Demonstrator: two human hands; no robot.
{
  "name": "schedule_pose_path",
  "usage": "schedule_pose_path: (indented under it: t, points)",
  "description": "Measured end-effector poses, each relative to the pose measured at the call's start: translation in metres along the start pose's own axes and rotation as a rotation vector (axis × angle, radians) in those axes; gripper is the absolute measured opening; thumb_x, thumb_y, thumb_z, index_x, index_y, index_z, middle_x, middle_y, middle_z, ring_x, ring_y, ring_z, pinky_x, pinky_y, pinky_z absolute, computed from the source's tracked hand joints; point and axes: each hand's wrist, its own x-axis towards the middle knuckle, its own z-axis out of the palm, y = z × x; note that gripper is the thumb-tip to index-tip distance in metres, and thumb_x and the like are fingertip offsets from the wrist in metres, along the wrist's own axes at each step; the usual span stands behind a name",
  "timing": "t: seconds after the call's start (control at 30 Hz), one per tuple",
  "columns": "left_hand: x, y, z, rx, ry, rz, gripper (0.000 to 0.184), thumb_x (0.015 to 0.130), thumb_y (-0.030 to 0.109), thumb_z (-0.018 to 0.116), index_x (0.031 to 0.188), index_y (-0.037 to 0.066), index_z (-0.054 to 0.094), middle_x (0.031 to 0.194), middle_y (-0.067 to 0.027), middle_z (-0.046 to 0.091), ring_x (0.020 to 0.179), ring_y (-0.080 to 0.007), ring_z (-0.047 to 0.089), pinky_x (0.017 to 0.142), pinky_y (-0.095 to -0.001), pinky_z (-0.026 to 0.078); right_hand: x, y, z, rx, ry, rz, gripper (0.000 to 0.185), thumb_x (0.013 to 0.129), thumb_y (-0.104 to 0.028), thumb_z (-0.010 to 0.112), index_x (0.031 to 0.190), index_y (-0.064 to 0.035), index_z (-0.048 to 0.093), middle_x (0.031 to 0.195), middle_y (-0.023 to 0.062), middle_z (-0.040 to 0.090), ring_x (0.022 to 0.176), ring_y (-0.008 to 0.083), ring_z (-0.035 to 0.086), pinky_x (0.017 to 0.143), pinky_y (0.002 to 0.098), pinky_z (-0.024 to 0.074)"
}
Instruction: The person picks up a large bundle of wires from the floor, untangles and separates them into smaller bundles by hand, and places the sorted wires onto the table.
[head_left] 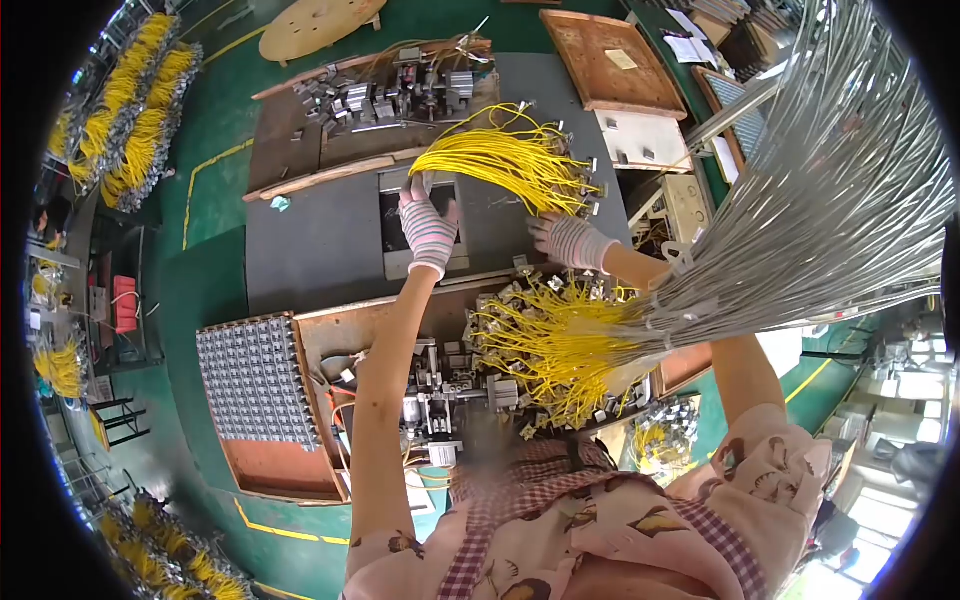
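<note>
A bundle of yellow wires (500, 160) lies across the grey worktop (310, 245), with small metal connectors at its right end. My left hand (430, 228), in a striped glove, has its fingertips at the bundle's left end. Its thumb stands apart from the fingers. Just below the connector end is my right hand (575, 241), gloved alike, its fingers stretched out towards the wires. Closer to my body, a thick sheaf of grey cables (800, 220) with yellow wire ends (560, 345) hangs over my right forearm and the bench.
A tray of metal parts (255, 380) is at the left. Metal fixtures (390, 95) stand on the board at the back, and a clamp mechanism (435, 395) is near my body. A wooden tray (612, 60) lies back right. Racks of yellow cables (125, 110) stand far left.
</note>
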Motion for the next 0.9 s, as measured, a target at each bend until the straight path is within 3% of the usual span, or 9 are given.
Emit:
schedule_pose_path:
  t: [0.13,0.33,0.47,0.53,0.6,0.7,0.8,0.83,0.9]
  points:
    - [-0.019,0.013,-0.003,0.000,-0.020,-0.003,0.068,0.065,0.010,0.071,0.126,0.004,0.041,0.122,-0.0209,0.042,0.112,-0.0382,0.042,0.096,-0.0425,0.037,0.018,0.038,0.031,0.059,-0.329,0.501,0.026,0.077,-0.014,0.058,0.103,-0.0098,0.061,0.126,0.0049,0.050,0.117,0.0228,0.046,0.097,0.0342,0.0394]
    - [-0.066,0.084,-0.049,-0.439,-0.170,0.144,0.054,0.072,0.002,0.066,0.121,0.001,0.046,0.113,-0.0149,0.048,0.106,-0.0277,0.049,0.094,-0.0346,0.041,-0.030,0.028,-0.063,0.471,-0.319,0.529,0.024,0.080,-0.013,0.058,0.103,-0.0054,0.062,0.111,0.0080,0.060,0.094,0.0245,0.058,0.085,0.0331,0.0473]
    - [-0.073,0.159,-0.084,-0.904,-0.372,0.176,0.049,0.081,0.019,0.063,0.123,0.002,0.045,0.123,-0.0124,0.044,0.107,-0.0229,0.047,0.089,-0.0339,0.041,-0.107,-0.028,-0.051,0.280,0.581,0.432,0.023,0.086,-0.017,0.058,0.103,-0.0017,0.061,0.096,0.0072,0.063,0.082,0.0206,0.060,0.073,0.0297,0.0495]
    - [-0.074,0.198,-0.107,-1.017,-0.453,0.171,0.056,0.083,0.027,0.062,0.129,0.004,0.041,0.124,-0.0112,0.044,0.105,-0.0204,0.049,0.085,-0.0333,0.044,-0.113,-0.078,-0.156,1.456,1.279,1.244,0.021,0.087,-0.022,0.058,0.098,-0.0041,0.061,0.092,0.0065,0.063,0.083,0.0143,0.060,0.078,0.0283,0.0483]
    - [-0.073,0.228,-0.114,-1.265,-0.690,0.124,0.070,0.079,0.034,0.068,0.133,0.004,0.037,0.118,-0.0087,0.050,0.094,-0.0168,0.054,0.077,-0.0286,0.047,-0.136,-0.115,-0.176,1.454,1.386,1.085,0.020,0.091,-0.021,0.055,0.097,-0.0033,0.060,0.089,0.0032,0.061,0.081,0.0110,0.058,0.077,0.0264,0.0473]
    - [-0.060,0.240,-0.096,-1.359,-0.922,0.022,0.085,0.065,0.040,0.079,0.131,0.003,0.041,0.105,-0.0035,0.057,0.078,-0.0104,0.056,0.069,-0.0216,0.048,-0.127,-0.148,-0.215,1.076,1.099,1.048,0.027,0.078,-0.015,0.068,0.099,-0.0034,0.058,0.088,0.0059,0.063,0.077,0.0125,0.059,0.071,0.0257,0.0489]
    - [-0.064,0.270,-0.080,-1.451,-1.038,0.175,0.045,0.079,0.016,0.068,0.118,0.003,0.049,0.103,-0.0061,0.058,0.088,-0.0143,0.059,0.078,-0.0298,0.052,-0.111,-0.153,-0.206,0.705,1.077,1.146,0.034,0.074,-0.018,0.069,0.100,-0.0031,0.052,0.085,0.0141,0.061,0.073,0.0269,0.063,0.068,0.0328,0.0496]
    - [-0.056,0.241,-0.065,-1.544,-1.128,-0.274,0.035,0.081,0.008,0.064,0.114,0.002,0.052,0.103,-0.0085,0.061,0.091,-0.0178,0.061,0.080,-0.0339,0.053,-0.117,-0.157,-0.215,0.706,1.028,1.176,0.034,0.074,-0.018,0.069,0.099,-0.0029,0.052,0.086,0.0162,0.061,0.074,0.0297,0.062,0.067,0.0338,0.0493]
    - [-0.051,0.227,-0.054,-1.321,-1.061,-0.091,0.033,0.081,0.007,0.064,0.111,0.001,0.053,0.099,-0.0091,0.062,0.086,-0.0186,0.062,0.079,-0.0344,0.053,-0.129,-0.169,-0.218,0.752,0.972,1.224,0.030,0.077,-0.016,0.066,0.099,-0.0033,0.051,0.084,0.0135,0.060,0.074,0.0264,0.062,0.066,0.0337,0.0483]
